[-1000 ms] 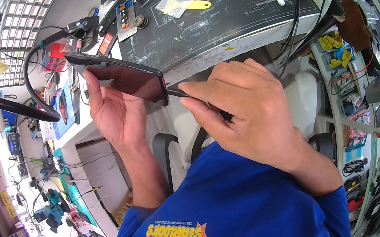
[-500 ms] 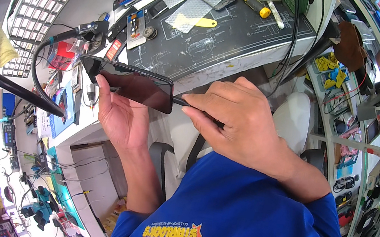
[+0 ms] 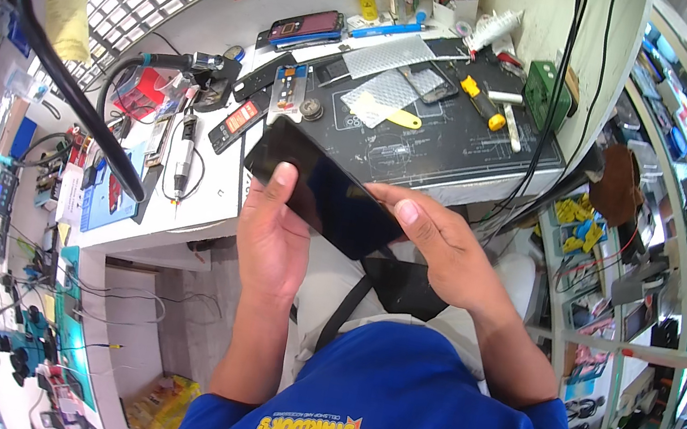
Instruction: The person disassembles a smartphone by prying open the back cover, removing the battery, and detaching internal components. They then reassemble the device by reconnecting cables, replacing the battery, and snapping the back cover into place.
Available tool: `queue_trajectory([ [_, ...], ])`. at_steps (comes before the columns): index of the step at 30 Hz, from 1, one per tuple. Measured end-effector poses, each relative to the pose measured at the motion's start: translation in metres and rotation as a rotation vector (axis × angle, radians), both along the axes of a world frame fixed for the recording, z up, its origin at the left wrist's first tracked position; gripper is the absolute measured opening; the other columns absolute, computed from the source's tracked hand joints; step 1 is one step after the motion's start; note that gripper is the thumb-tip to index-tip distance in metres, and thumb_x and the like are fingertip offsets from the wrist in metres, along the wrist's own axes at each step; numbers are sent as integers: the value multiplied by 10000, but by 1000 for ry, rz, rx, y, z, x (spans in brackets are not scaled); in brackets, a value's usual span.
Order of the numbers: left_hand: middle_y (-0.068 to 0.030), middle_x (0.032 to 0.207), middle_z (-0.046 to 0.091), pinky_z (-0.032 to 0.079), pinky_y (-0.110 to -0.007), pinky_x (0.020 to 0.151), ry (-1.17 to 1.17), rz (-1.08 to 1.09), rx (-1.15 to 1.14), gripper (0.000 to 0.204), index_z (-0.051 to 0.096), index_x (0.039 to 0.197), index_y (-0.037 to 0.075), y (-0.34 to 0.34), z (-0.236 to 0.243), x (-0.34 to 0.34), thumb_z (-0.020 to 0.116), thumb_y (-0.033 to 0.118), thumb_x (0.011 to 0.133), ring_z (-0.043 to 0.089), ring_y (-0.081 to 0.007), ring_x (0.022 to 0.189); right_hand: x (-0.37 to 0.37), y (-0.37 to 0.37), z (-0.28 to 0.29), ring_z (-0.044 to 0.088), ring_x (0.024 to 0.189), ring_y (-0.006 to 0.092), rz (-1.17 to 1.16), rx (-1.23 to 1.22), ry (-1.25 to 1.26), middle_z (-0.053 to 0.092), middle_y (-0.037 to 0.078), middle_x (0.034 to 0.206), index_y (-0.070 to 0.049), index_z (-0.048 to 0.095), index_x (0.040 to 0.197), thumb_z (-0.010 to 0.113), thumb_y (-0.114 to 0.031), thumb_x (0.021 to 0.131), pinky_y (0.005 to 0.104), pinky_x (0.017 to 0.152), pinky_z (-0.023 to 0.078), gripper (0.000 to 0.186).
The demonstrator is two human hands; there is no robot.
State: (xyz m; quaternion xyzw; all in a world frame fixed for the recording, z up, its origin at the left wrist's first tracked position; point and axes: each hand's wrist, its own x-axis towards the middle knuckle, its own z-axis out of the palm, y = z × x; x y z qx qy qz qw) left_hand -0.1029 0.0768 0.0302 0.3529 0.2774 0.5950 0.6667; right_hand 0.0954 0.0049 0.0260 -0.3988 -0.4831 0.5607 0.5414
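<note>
A black phone point(image 3: 327, 203), its dark screen up, is held tilted in front of me. My left hand point(image 3: 274, 239) grips its left end, thumb on the glass and fingers behind. My right hand point(image 3: 438, 244) is closed around the right end, thumb at the edge and fingers mostly behind it. A short dark strip shows below that end; I cannot make out whether it is a plug or cable. Beneath, over my lap, lies a black shape point(image 3: 404, 288).
Beyond my hands, a dark work mat point(image 3: 445, 150) holds phones, a yellow-handled tool point(image 3: 483, 103) and a green box point(image 3: 547, 94). A black arm point(image 3: 85, 103) crosses upper left. Cables and microscope-like equipment line the left; cluttered shelves point(image 3: 638, 355) stand right.
The phone has turned clockwise and sits flatter to my view. My right hand has moved from the dark plug-like item onto the phone's end. The view has shifted, showing more of the desk.
</note>
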Motion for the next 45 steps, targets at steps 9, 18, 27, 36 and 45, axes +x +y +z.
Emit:
queue_trajectory([
  [9,-26,1194,707,519,-318,979,169,-95,-70,315,632,1301,58,-6,-7,6,709,135,1005,660,-120,1080,-12,7,-38,604,1200,141,-48,-61,-121,681,100,1304,35,602,1407,554,-274,1118,304,1075,451,426],
  [18,-37,1144,718,486,-291,1002,235,-159,-59,296,662,1237,38,-4,-24,9,753,175,992,649,-104,1076,-15,4,-41,662,1044,101,-131,-91,-127,741,76,1140,33,660,1264,631,-189,1072,285,935,527,295],
  [27,-38,1175,700,470,-279,1007,246,-164,-69,287,651,1246,25,-10,-38,5,730,163,1007,629,-97,1093,-21,5,-60,685,971,100,-164,-157,-101,763,84,1053,53,674,1166,710,-170,1025,277,858,547,266],
  [36,-84,1275,690,455,-343,1082,187,-127,-109,365,594,1359,8,-6,-51,-8,669,90,1011,641,-163,1170,-23,16,-61,689,986,113,-71,-252,-94,759,108,1098,35,671,1225,717,-232,1026,283,855,548,336],
  [45,-29,1115,703,499,-290,960,7,-92,-266,292,625,1256,37,27,-70,-48,716,72,981,647,-109,1030,9,71,-58,696,949,131,-172,-237,-145,752,101,1072,25,681,1258,617,-186,1079,281,876,548,284],
])
